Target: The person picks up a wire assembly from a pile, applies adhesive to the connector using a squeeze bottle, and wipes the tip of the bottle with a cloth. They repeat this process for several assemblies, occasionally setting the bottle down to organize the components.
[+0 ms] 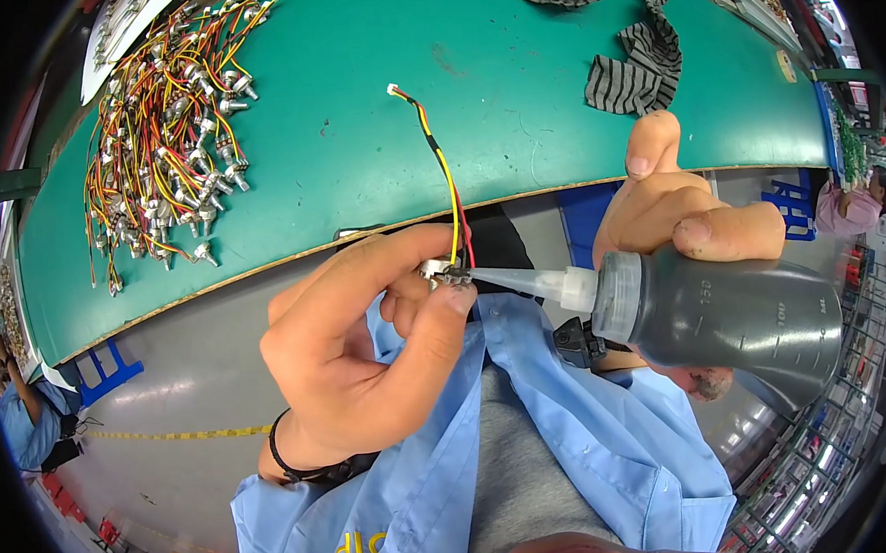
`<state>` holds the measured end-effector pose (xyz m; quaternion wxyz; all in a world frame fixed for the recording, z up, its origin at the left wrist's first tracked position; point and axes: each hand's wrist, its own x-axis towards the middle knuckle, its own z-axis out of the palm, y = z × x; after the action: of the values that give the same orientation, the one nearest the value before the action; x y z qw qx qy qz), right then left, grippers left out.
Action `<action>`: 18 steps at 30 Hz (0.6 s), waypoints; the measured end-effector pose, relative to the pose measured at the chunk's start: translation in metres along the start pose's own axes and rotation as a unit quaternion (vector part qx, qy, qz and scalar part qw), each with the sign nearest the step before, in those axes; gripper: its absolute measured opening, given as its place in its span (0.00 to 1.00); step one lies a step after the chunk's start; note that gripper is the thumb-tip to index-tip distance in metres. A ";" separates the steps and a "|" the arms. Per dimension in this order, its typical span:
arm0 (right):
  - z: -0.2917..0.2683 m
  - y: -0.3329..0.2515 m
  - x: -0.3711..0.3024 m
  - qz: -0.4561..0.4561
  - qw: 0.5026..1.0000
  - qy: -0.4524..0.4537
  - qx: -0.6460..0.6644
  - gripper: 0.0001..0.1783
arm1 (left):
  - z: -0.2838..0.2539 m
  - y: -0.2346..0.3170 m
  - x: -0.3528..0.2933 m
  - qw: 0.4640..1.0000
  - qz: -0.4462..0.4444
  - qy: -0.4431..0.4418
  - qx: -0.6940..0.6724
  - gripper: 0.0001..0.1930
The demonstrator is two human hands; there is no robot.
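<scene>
Dark-grey plastic bottle (745, 306), fill unclear, right fingers (736, 233) curled round it; left fingers (436, 332) pinch wired component (450, 274) at nozzle (518, 281).

My left hand (357, 351) pinched a small silver-and-dark metal component (430, 268) between thumb and forefinger. Its yellow and red wires (444, 166) rose to a small white plug (393, 90). My right hand (665, 205) gripped a dark grey, translucent plastic squeeze bottle (740, 306); its clear tapered nozzle (518, 281) pointed left, tip at the component, contact uncertain. On the green tabletop (351, 41): a heap of similar wired metal components (170, 141) at left, two black-and-grey striped cloths (643, 71) at upper right.
</scene>
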<state>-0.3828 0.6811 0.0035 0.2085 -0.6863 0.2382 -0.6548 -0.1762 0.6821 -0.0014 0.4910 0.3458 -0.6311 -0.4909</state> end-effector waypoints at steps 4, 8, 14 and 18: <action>-0.005 -0.001 0.001 0.012 0.999 -0.049 0.005 0.36 | 0.000 0.004 -0.002 0.999 -0.032 0.008 -0.006 0.15; -0.006 -0.001 0.000 0.014 0.999 -0.049 0.001 0.37 | 0.001 0.007 -0.003 0.998 -0.062 0.017 -0.015 0.15; -0.011 -0.004 0.000 0.028 0.997 -0.071 0.001 0.37 | 0.001 0.007 -0.003 0.996 -0.079 0.013 -0.028 0.15; -0.006 -0.005 -0.001 0.032 0.998 -0.045 -0.003 0.37 | -0.001 0.008 -0.003 0.995 -0.092 -0.003 -0.042 0.15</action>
<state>-0.3889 0.6862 0.0059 0.2382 -0.7078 0.2525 -0.6153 -0.1738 0.6869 0.0058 0.4556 0.3798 -0.5770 -0.5615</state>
